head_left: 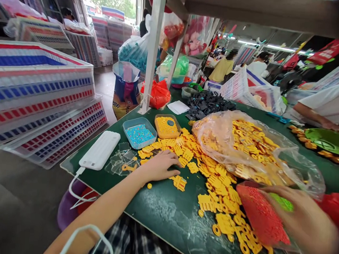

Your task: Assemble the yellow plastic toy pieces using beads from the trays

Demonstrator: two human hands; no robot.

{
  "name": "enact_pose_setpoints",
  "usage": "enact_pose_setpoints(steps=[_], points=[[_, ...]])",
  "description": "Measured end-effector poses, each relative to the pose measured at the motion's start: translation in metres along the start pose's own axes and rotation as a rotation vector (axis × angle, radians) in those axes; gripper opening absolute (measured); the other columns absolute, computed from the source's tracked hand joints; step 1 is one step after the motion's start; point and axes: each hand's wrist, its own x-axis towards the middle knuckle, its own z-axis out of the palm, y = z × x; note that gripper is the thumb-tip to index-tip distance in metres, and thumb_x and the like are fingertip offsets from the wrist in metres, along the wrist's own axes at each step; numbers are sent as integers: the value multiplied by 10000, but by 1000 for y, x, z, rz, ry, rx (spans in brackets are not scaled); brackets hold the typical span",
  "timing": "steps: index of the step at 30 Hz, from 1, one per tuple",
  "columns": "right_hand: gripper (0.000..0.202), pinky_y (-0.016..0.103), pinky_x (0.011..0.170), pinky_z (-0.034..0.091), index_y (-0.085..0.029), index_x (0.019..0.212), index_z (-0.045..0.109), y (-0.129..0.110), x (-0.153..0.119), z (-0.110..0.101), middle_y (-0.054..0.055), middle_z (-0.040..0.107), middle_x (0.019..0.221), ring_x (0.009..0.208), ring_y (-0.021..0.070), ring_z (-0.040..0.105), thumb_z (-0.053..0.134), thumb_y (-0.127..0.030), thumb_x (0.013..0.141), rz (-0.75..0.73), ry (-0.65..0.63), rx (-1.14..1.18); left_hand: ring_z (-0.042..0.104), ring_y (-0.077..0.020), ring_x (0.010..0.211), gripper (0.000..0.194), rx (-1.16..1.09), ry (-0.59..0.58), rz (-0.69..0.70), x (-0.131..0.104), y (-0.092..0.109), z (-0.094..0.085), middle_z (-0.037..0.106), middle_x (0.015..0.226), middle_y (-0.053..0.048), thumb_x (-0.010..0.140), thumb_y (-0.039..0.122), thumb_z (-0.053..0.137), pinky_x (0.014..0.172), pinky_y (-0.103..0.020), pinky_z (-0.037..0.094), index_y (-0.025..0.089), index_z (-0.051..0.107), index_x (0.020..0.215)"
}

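Observation:
My left hand (163, 165) lies palm down on the green tabletop with its fingers spread, at the edge of a pile of flat yellow plastic pieces (220, 187). Just past its fingertips is a yellow vehicle-shaped piece (180, 183). At the right, my right hand (304, 217) is blurred over a container of small red beads (263, 215). A bright green round thing (281, 201) shows beside its fingers; whether they hold anything is unclear. Beyond my left hand stand a tub of blue beads (140, 134) and a tub of yellow beads (167, 126).
A clear plastic bag (243, 143) of yellow pieces spreads across the table, with a black heap of parts (209, 102) behind. A white power bank (100, 150) with a cable lies left. Striped crates (39, 96) stack beside the table. A co-worker's arm (310, 114) reaches in at right.

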Motion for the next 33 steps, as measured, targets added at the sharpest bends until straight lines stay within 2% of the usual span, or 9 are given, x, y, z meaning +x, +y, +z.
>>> enact_pose_setpoints(steps=[2, 4, 5, 7, 10, 17, 22, 33], points=[[284, 439, 770, 523, -276, 858, 694, -61, 4, 15, 97, 720, 909, 874, 266, 648, 516, -489, 919, -160, -6, 160, 554, -237, 1028, 194, 8, -27, -6, 0, 1, -1, 656, 1026, -47, 899, 324, 627, 902, -367, 417, 219, 677, 1055], [192, 384, 754, 535, -253, 898, 677, -113, 5, 36, 67, 709, 902, 872, 226, 632, 516, -343, 948, -250, -47, 284, 559, -237, 995, 203, 28, -48, -9, 1, 2, -1, 657, 985, -43, 891, 342, 636, 879, -365, 412, 221, 681, 1047], [188, 361, 744, 538, -239, 888, 670, -133, 5, 47, 56, 706, 888, 851, 207, 624, 502, -289, 956, -287, -61, 317, 562, -236, 986, 201, 35, -54, -7, 1, 2, 0, 658, 979, -42, 889, 348, 639, 878, -366, 408, 221, 682, 1039], [160, 350, 754, 538, -218, 884, 665, -155, 4, 66, 51, 703, 902, 866, 198, 609, 517, -224, 944, -288, -80, 321, 567, -233, 972, 172, 37, -64, 6, 2, 3, 2, 660, 967, -37, 885, 349, 642, 877, -367, 402, 221, 690, 990], [118, 344, 747, 533, -207, 879, 673, -160, 1, 81, 46, 703, 901, 862, 197, 590, 563, -185, 913, -250, -80, 323, 568, -229, 956, 140, 28, -77, 11, 2, 3, 5, 659, 956, -31, 881, 343, 650, 866, -367, 393, 214, 692, 916], [98, 324, 727, 513, -219, 841, 718, -155, 0, 88, 30, 705, 851, 832, 190, 563, 629, -196, 878, -147, -36, 381, 556, -227, 953, 110, -7, -97, -10, 5, 3, 10, 663, 967, -27, 886, 306, 649, 866, -364, 357, 203, 675, 917], [123, 324, 693, 503, -253, 895, 752, -154, -1, 93, 26, 703, 838, 816, 195, 542, 629, -249, 889, -172, 17, 358, 540, -225, 985, 107, -28, -144, -58, 6, 6, 8, 666, 996, -23, 905, 294, 630, 897, -369, 329, 206, 681, 936], [189, 335, 681, 505, -285, 1011, 755, -149, -2, 93, 36, 701, 926, 829, 203, 521, 594, -278, 911, -225, 12, 279, 532, -225, 990, 138, 6, -161, -75, 8, 8, 6, 656, 1001, -21, 916, 341, 621, 889, -369, 320, 226, 687, 954]])
